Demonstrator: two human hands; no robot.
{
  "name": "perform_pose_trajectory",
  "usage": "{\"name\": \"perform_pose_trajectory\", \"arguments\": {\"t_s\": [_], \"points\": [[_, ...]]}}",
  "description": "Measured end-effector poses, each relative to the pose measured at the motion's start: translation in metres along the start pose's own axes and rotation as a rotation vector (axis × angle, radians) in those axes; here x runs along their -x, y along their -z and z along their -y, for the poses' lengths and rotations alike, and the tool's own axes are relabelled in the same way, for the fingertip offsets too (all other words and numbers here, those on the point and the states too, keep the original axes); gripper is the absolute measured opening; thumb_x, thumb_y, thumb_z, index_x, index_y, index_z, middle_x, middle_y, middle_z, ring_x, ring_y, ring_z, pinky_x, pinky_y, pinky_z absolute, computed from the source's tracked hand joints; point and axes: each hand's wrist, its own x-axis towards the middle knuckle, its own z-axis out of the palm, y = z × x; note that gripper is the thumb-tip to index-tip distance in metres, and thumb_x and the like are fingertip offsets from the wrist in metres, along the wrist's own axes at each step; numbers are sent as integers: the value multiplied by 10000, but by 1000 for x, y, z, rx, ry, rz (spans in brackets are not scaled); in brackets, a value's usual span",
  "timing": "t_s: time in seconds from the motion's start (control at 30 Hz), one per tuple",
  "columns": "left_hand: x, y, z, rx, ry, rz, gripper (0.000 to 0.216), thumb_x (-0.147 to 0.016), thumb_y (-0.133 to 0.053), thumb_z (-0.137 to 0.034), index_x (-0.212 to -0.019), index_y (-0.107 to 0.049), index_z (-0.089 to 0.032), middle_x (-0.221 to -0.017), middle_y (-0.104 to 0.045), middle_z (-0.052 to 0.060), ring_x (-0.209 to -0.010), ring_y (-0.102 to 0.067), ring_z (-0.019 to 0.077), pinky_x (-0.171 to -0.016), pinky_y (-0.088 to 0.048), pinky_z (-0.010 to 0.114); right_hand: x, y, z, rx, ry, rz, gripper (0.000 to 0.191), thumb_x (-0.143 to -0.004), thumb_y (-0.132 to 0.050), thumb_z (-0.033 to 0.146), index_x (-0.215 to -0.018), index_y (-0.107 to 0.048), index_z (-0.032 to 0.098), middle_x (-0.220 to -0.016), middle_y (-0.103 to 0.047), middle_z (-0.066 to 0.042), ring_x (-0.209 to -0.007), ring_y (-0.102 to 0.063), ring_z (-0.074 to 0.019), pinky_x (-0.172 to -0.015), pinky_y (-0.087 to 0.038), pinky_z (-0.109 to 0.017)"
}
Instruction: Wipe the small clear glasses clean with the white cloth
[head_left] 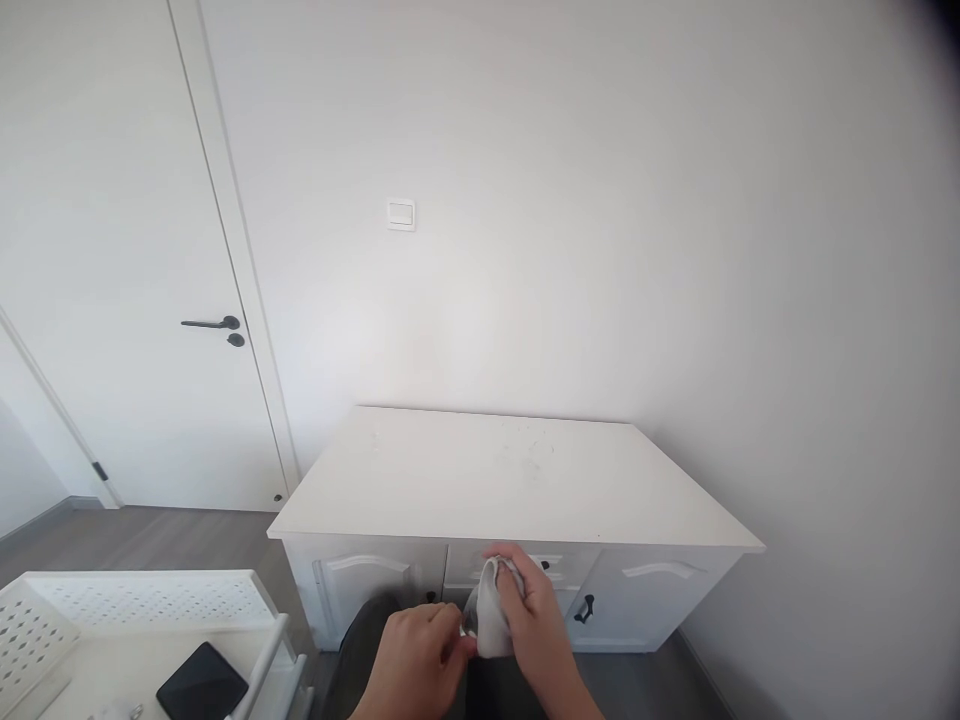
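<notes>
Head view — pale cloth (492, 622) between hands (420, 650) (537, 630)

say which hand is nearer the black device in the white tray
Left: the left hand is right of the black device; the right hand, holding the cloth, is farther right.

two hands (420, 650) (536, 630), apparently one cloth (490, 622), one cabinet (450, 480), one door (112, 220)

Bare hands (420, 650) (532, 630), dk gry trousers (360, 640)
</notes>
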Motion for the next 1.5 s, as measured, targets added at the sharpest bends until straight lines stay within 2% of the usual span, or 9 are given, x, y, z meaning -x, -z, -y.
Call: {"name": "perform_pose_trajectory", "arguments": {"t_s": [0.27,0.43,0.57,0.7,0.8,0.9,1.0,1.23,1.5], "points": [[-10,16,14,1315,607,615,654,-745,-641,-796,-534,-555,-182,-352,-350,-69,-302,-230,64,-376,-253,252,16,16,-24,342,728,112,317,-854,-696,264,-1167,-649,286,-1113,-729,-96,-955,-706,-252,-936,-550,-387],[-4,14,17,1612,764,772,602,-782,-720,-696,-599,-570,-143,-443,-382,-67,-346,-183,16,-366,-88,200,18,28,-36,311,717,195,594,-674,-870,231,-1208,-621,307,-1240,-691,-110,-1059,-703,-276,-949,-562,-365],[-2,4,11,1702,868,921,619,-685,-779,-719,-641,-560,-141,-522,-382,-70,-408,-157,6,-388,-74,197,25,16,-44,46,592,24,524,-666,-865,291,-1119,-603,293,-1194,-692,-100,-1019,-704,-276,-866,-577,-350],[-5,-7,2,1418,744,683,647,-795,-565,-804,-576,-486,-200,-450,-321,-80,-369,-195,47,-403,-206,225,22,-9,-30,-293,248,-190,251,-883,-675,409,-1030,-519,279,-816,-622,7,-634,-606,-167,-555,-498,-248],[-4,-8,-1,709,408,331,554,-938,-496,-593,-540,-457,-209,-452,-411,-27,-403,-370,109,-472,-267,265,12,-14,-17,-261,-122,-245,267,-913,-620,478,-1003,-477,272,-681,-505,61,-576,-510,-162,-529,-439,-249],[1,0,6,27,-76,116,276,-902,-567,-249,-633,-542,-194,-589,-582,21,-547,-535,167,-558,-307,292,6,-7,-14,-186,-250,-108,293,-869,-635,509,-933,-500,257,-666,-485,63,-617,-499,-172,-588,-431,-266],[4,7,15,-196,-323,91,194,-901,-597,-201,-707,-586,-193,-645,-629,25,-583,-574,184,-592,-344,307,8,3,-17,-232,-276,80,310,-886,-591,551,-905,-523,249,-660,-445,64,-612,-468,-164,-583,-406,-260],[2,-12,12,444,207,97,467,-923,-637,-419,-545,-495,-185,-503,-427,-35,-512,-444,119,-541,-274,254,11,23,-14,-449,-150,-141,439,-889,-619,635,-1110,-563,260,-763,-549,23,-624,-512,-166,-536,-439,-247],[5,-36,15,1006,673,-64,601,-856,-572,-738,-636,-538,-180,-433,-356,-66,-410,-373,103,-470,-294,223,-4,52,-35,-836,-326,-415,542,-773,-785,587,-1193,-663,267,-1167,-690,-76,-1085,-639,-290,-804,-584,-371]]}}
